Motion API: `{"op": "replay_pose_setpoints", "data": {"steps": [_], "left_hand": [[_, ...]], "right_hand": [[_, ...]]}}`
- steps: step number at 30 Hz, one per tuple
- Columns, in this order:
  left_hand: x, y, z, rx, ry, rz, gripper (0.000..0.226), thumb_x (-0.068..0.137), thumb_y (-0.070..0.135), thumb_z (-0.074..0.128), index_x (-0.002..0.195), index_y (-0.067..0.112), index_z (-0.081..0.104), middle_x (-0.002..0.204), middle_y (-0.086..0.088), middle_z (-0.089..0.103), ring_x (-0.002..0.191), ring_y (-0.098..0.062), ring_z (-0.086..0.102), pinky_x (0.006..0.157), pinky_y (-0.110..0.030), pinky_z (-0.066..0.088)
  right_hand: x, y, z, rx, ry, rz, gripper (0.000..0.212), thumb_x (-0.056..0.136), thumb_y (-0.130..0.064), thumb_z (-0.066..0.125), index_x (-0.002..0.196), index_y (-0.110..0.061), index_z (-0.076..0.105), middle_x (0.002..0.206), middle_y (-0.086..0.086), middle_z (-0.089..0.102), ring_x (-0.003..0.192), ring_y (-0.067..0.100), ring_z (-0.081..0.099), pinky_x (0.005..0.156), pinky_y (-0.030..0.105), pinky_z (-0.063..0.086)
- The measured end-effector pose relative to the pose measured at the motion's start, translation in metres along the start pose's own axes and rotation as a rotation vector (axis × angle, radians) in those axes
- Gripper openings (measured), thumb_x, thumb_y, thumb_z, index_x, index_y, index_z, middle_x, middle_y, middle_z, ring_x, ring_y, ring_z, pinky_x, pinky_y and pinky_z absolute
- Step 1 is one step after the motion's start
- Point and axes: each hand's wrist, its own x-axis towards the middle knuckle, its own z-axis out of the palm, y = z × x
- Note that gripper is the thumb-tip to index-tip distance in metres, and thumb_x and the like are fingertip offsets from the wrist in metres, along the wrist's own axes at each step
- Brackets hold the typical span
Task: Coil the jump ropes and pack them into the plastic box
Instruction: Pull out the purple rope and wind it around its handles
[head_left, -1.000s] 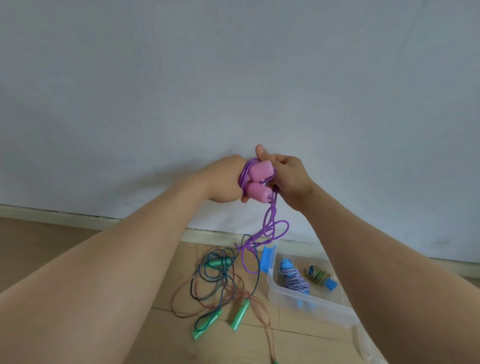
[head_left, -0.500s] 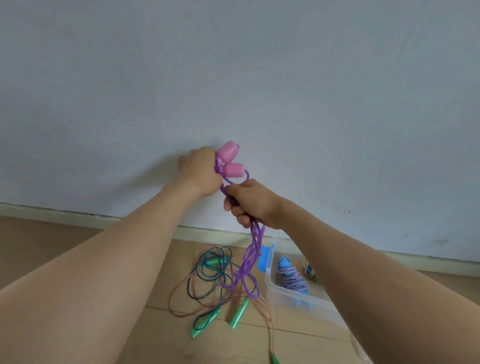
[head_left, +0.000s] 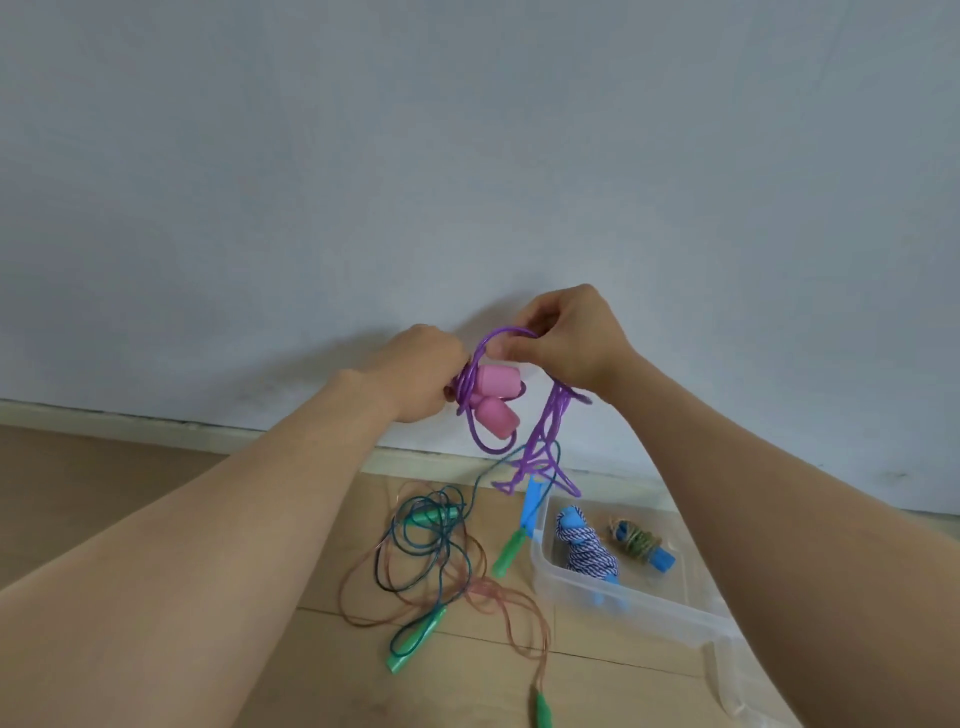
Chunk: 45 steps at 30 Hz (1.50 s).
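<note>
My left hand (head_left: 421, 371) grips the two pink handles (head_left: 496, 400) of a purple jump rope (head_left: 545, 441), held up in front of the wall. My right hand (head_left: 569, 338) pinches a loop of the purple cord just right of the handles, and the remaining cord hangs in a tangle below it. A clear plastic box (head_left: 587, 584) stands on the floor at lower right. It holds a coiled blue-and-white rope (head_left: 589, 551) and a coiled greenish rope with blue handles (head_left: 641, 543).
Loose dark-green and reddish ropes with green handles (head_left: 441, 566) lie tangled on the wooden floor left of the box. A blue clip (head_left: 532, 501) sticks up at the box's left end. A grey wall with a skirting board (head_left: 156, 423) is close behind.
My right hand rose from below the handles to above and right of them, carrying a loop of cord up. The pink handles tipped from pointing up to pointing down-right.
</note>
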Motion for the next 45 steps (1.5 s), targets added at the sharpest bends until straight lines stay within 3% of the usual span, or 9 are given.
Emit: {"op": "replay_pose_setpoints", "data": {"steps": [5,7,12,17,22,27,31,35,45], "left_hand": [[-0.001,-0.001,-0.006,-0.172,0.293,0.114,0.006,0.082,0.009,0.066,0.082,0.013,0.062,0.08,-0.015,0.07,0.078,-0.043,0.065,0.064,-0.04,0.043],[-0.001,0.003,-0.007,-0.236,0.359,0.072,0.01,0.085,0.015,0.065,0.094,0.016,0.061,0.081,-0.012,0.07,0.078,-0.042,0.064,0.063,-0.039,0.044],[0.002,0.007,-0.011,-0.14,0.478,-0.129,0.024,0.091,0.025,0.06,0.112,0.016,0.054,0.096,-0.013,0.072,0.088,-0.043,0.066,0.064,-0.04,0.039],[0.0,-0.003,-0.002,0.006,0.358,-0.329,0.027,0.093,0.02,0.056,0.12,0.019,0.056,0.107,-0.014,0.071,0.097,-0.043,0.069,0.069,-0.04,0.042],[-0.004,-0.007,0.014,0.184,0.01,-0.362,0.034,0.095,0.017,0.058,0.126,0.029,0.061,0.121,-0.006,0.068,0.112,-0.035,0.068,0.081,-0.036,0.047],[0.002,-0.006,0.019,0.267,-0.107,-0.316,0.018,0.097,0.016,0.057,0.102,0.032,0.065,0.115,0.0,0.07,0.109,-0.031,0.069,0.086,-0.035,0.042],[0.002,-0.003,0.017,0.275,-0.167,-0.065,0.02,0.094,0.012,0.058,0.084,0.03,0.057,0.095,0.007,0.065,0.097,-0.023,0.065,0.092,-0.039,0.035],[0.0,-0.004,0.012,0.198,-0.049,0.111,0.033,0.069,0.052,0.067,0.073,0.022,0.055,0.072,0.006,0.059,0.073,-0.021,0.058,0.076,-0.038,0.031],[-0.012,-0.014,0.011,0.154,-0.051,-0.109,0.079,0.082,0.09,0.012,0.077,0.025,0.056,0.085,0.003,0.062,0.088,-0.024,0.056,0.087,-0.043,0.037]], "right_hand": [[-0.001,0.02,-0.001,0.22,-0.074,0.062,0.001,0.089,-0.006,0.081,0.088,-0.006,0.081,0.073,0.001,0.072,0.064,0.007,0.059,0.065,0.024,0.05],[-0.003,0.023,0.0,0.314,-0.156,0.048,0.019,0.084,0.01,0.078,0.096,-0.005,0.079,0.08,0.002,0.075,0.071,0.007,0.066,0.069,0.022,0.054],[-0.008,0.013,0.022,0.414,-0.273,0.086,0.015,0.104,-0.013,0.062,0.106,0.0,0.07,0.092,0.019,0.072,0.086,0.027,0.068,0.082,0.044,0.055],[-0.015,-0.001,0.051,0.112,-0.571,0.188,0.022,0.097,-0.004,0.057,0.106,-0.002,0.077,0.092,0.01,0.081,0.088,0.015,0.071,0.096,0.033,0.057],[-0.02,-0.021,0.046,0.062,-0.74,0.292,0.022,0.09,-0.005,0.062,0.105,0.006,0.075,0.083,0.017,0.077,0.075,0.026,0.073,0.071,0.032,0.061],[-0.012,-0.026,0.022,0.041,-0.454,0.174,0.013,0.079,-0.005,0.067,0.079,-0.001,0.08,0.069,0.018,0.072,0.056,0.021,0.061,0.051,0.029,0.05],[-0.006,-0.017,0.015,0.176,-0.202,0.148,0.012,0.076,0.001,0.085,0.086,0.0,0.078,0.068,0.014,0.072,0.054,0.02,0.061,0.049,0.028,0.052],[-0.003,-0.003,0.008,0.213,-0.14,0.166,0.031,0.071,-0.006,0.096,0.094,0.001,0.077,0.077,0.013,0.077,0.063,0.021,0.07,0.063,0.032,0.061],[-0.005,0.008,0.02,0.246,-0.111,0.187,0.04,0.071,-0.016,0.098,0.099,0.0,0.075,0.089,0.02,0.077,0.066,0.021,0.072,0.069,0.036,0.064]]}}
